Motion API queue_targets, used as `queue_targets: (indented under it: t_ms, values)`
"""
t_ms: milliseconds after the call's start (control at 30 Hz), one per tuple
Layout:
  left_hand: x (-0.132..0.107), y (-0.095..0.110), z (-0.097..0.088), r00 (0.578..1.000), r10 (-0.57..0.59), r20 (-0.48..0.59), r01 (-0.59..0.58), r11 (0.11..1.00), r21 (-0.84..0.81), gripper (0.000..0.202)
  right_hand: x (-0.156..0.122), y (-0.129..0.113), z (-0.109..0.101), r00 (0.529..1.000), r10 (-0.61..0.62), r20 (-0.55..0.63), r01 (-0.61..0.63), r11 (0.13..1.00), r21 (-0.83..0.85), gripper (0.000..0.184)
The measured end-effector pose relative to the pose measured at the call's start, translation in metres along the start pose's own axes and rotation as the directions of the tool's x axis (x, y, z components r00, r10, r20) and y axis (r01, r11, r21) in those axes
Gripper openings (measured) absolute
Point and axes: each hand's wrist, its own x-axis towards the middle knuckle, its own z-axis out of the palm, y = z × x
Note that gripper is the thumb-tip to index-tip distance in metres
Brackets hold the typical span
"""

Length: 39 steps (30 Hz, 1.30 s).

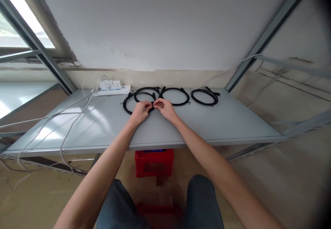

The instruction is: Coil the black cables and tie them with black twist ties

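Observation:
A coiled black cable (125,107) lies on the grey metal shelf (222,122), partly covered by my fingers. At the coil's right side, my left hand (141,111) is closed in a pinch on it. My right hand (164,107) meets it there, thumb and fingertips pressed together at the same spot. Whether a thin tie sits between the fingertips is too small to make out. Behind this coil, and overlapping it, rests another black cable coil (147,88). A third coil (187,99) lies just beyond my right hand.
Farther right is one more black cable coil (207,103). A white power strip (113,91) with plugged-in chargers (117,83) stands at the back left, and white cords (74,120) trail over the front edge. Metal posts (239,68) flank the shelf. Below sits a red crate (154,165).

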Motion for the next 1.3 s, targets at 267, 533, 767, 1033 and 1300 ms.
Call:
queue_targets:
  t_ms: [267,533,767,1033,1300]
  values:
    - [-0.0045,0.0100,-0.0026,1.000,0.027,0.001,-0.027,0.998,0.057,0.017,-0.0013,-0.0037,-0.0010,1.000,-0.020,-0.017,0.019,0.997,-0.077,0.005]
    - [-0.0023,0.0077,-0.0024,0.999,-0.019,-0.045,0.019,1.000,-0.009,0.021,0.0027,0.0025,-0.0015,1.000,0.023,-0.008,-0.024,0.997,-0.072,0.007]
    - [0.0012,0.0028,-0.0009,0.997,-0.061,-0.057,0.061,0.998,0.004,0.019,0.0026,0.0048,-0.0004,0.999,0.038,-0.025,-0.040,0.994,-0.105,0.009]
    - [0.0015,0.0025,0.0013,0.997,-0.044,-0.065,0.045,0.999,0.023,0.016,0.0006,0.0024,0.0030,0.999,-0.002,-0.043,-0.004,0.990,-0.140,0.010]
    - [-0.0012,0.0061,-0.0013,0.999,0.033,0.003,-0.033,0.999,-0.011,0.016,0.0004,-0.0016,0.0045,1.000,-0.009,0.017,0.013,0.969,-0.247,0.007]
